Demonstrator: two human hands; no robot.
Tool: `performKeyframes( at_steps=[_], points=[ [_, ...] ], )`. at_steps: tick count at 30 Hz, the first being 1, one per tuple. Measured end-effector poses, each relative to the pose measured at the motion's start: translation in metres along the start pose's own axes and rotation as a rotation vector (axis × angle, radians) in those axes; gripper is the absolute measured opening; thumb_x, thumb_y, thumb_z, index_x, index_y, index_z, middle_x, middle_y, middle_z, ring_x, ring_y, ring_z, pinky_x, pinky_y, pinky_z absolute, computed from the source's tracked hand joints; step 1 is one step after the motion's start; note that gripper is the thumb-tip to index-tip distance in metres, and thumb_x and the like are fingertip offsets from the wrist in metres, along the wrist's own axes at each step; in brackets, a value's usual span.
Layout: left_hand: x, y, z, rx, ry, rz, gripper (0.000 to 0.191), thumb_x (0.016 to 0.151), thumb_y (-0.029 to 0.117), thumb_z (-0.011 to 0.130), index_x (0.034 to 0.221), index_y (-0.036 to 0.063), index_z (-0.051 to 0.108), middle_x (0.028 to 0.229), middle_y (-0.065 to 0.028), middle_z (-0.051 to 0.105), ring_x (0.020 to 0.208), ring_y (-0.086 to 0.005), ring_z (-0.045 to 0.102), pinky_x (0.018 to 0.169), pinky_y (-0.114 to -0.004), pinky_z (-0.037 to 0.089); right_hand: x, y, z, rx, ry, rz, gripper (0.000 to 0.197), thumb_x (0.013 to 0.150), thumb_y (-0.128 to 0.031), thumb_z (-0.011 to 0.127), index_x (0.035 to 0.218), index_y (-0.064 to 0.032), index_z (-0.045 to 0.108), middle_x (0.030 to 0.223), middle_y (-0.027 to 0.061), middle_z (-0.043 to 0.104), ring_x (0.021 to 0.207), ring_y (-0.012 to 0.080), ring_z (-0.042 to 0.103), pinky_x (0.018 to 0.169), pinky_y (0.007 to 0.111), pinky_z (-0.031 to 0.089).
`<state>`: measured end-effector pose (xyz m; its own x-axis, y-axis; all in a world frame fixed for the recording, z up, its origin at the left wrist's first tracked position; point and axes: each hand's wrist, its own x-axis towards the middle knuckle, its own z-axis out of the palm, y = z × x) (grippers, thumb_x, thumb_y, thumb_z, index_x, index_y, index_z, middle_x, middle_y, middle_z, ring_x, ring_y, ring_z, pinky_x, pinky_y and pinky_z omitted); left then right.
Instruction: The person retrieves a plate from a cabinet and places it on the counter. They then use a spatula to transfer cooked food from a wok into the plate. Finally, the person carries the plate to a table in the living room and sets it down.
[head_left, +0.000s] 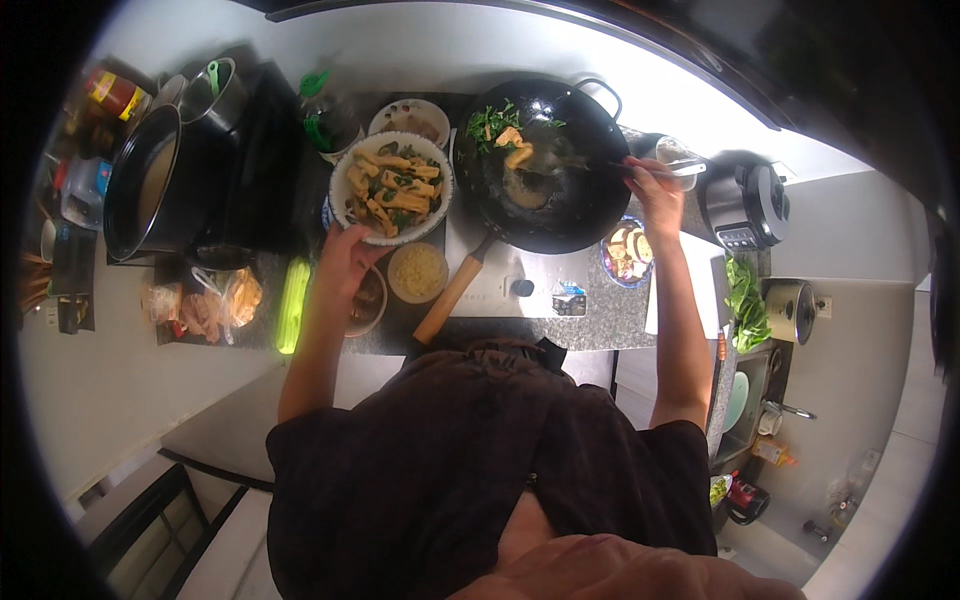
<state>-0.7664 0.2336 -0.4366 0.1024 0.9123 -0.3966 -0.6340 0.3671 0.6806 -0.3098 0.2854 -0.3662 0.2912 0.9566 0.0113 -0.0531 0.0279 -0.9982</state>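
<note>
My left hand grips the near rim of a white bowl, holding it beside the wok. The bowl carries tofu strips mixed with dark leafy greens. A spatula is in my right hand, over the right side of the black wok; its blade is blurred inside the wok. Chopped greens and a few tofu pieces lie at the wok's left side, with some liquid in the bottom. The wok's wooden handle points toward me.
A bowl of minced garlic sits below the held bowl. Right of the stove are a plate of sliced vegetables, a white cutting board, leafy greens and an electric pressure cooker. A large dark pot stands at the left.
</note>
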Motion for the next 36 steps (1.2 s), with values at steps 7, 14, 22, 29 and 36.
performKeyframes(
  at_steps=[7,14,22,29,36],
  points=[
    [0.000,-0.002,-0.002,0.019,0.048,-0.022,0.058,0.079,0.000,0.048,0.134,0.0058,0.032,0.125,-0.0152,0.050,0.111,-0.0304,0.056,0.087,-0.046,0.054,-0.007,-0.029,0.040,0.020,-0.194,-0.048,0.020,0.083,0.004,0.059,0.101,-0.0025,0.061,0.107,0.0129,0.065,0.095,0.0154,0.061,0.083,0.026,0.050],
    [0.000,-0.007,-0.010,0.017,-0.004,0.000,0.055,0.080,0.000,0.048,0.133,0.0041,0.033,0.125,-0.0157,0.050,0.111,-0.0306,0.056,0.087,-0.045,0.054,0.034,-0.032,-0.007,-0.219,-0.076,-0.152,0.018,0.082,0.007,0.057,0.096,-0.0030,0.062,0.106,0.0098,0.066,0.090,0.0137,0.061,0.082,0.023,0.047],
    [-0.002,-0.011,-0.015,-0.036,0.019,0.010,0.061,0.078,-0.001,0.050,0.135,0.0061,0.028,0.125,-0.0172,0.048,0.111,-0.0334,0.055,0.087,-0.047,0.054,0.022,-0.045,0.046,-0.199,-0.490,-0.082,0.021,0.081,0.009,0.057,0.094,-0.0073,0.060,0.114,0.0126,0.063,0.107,0.0175,0.057,0.095,0.028,0.043],
    [-0.004,-0.009,-0.008,0.003,0.066,0.011,0.052,0.080,0.000,0.049,0.131,0.0026,0.037,0.122,-0.0154,0.052,0.109,-0.0299,0.057,0.088,-0.046,0.053,0.018,-0.023,0.039,-0.215,-0.453,-0.314,0.025,0.077,0.014,0.054,0.090,-0.0065,0.058,0.115,0.0111,0.062,0.115,0.0211,0.054,0.098,0.030,0.041],
    [-0.004,-0.009,-0.005,0.007,0.107,-0.001,0.054,0.079,0.000,0.051,0.130,0.0024,0.034,0.122,-0.0168,0.050,0.109,-0.0319,0.056,0.088,-0.047,0.053,-0.006,-0.052,0.055,-0.337,-0.648,-0.246,0.029,0.076,0.017,0.051,0.091,-0.0073,0.056,0.116,0.0086,0.060,0.120,0.0257,0.050,0.099,0.034,0.040]
  ],
)
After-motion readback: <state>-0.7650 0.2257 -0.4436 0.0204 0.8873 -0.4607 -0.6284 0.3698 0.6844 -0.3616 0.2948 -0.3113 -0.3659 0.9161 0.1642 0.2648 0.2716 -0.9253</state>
